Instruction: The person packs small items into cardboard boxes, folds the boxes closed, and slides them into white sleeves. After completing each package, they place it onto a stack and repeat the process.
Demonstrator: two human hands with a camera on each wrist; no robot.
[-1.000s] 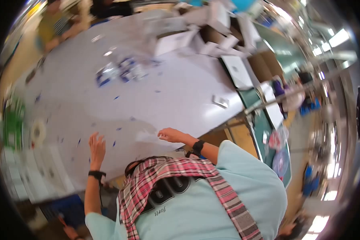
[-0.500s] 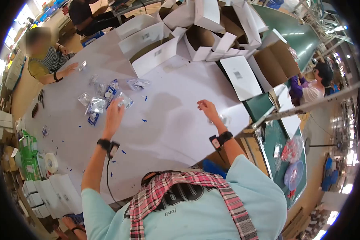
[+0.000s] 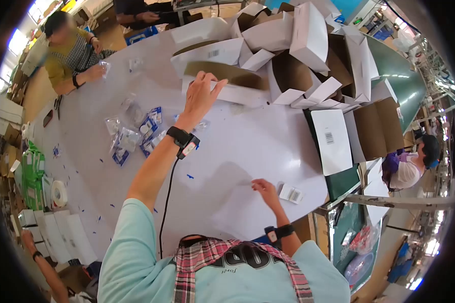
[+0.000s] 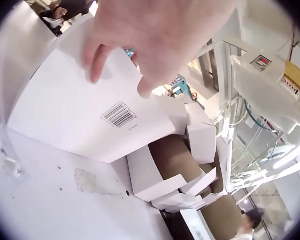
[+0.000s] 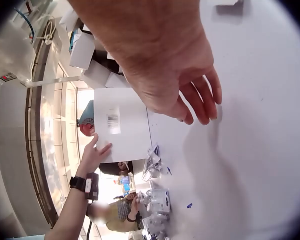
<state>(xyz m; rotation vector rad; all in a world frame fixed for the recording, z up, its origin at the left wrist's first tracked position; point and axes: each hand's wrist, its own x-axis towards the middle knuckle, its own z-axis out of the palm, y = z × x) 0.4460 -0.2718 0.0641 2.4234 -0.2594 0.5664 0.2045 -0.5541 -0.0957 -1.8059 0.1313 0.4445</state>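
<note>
My left hand point(image 3: 202, 96) is at the rim of a white cardboard box point(image 3: 242, 94) at the back of the table, its fingers curled over the edge. In the left wrist view the box's barcoded white wall point(image 4: 65, 100) stands below that hand point(image 4: 155, 35), with fingers spread along its top. The box's brown inside looks blurred in the head view. My right hand point(image 3: 265, 192) hovers over the near right of the table, fingers loosely bent and holding nothing. Close beside it lies a small barcoded packet point(image 3: 291, 194).
Clear packets with blue cards point(image 3: 131, 136) lie in a pile left of centre. More open white boxes point(image 3: 298, 76) are heaped at the back right. Blue scraps point(image 3: 190, 176) dot the table. A person point(image 3: 68, 55) sits at the far left, and a tape roll point(image 3: 59, 194) stands left.
My left hand has moved from the packet pile up to the white box, which now tilts. The right hand stays over the table's right part, near the barcoded packet. The head view has shifted.
</note>
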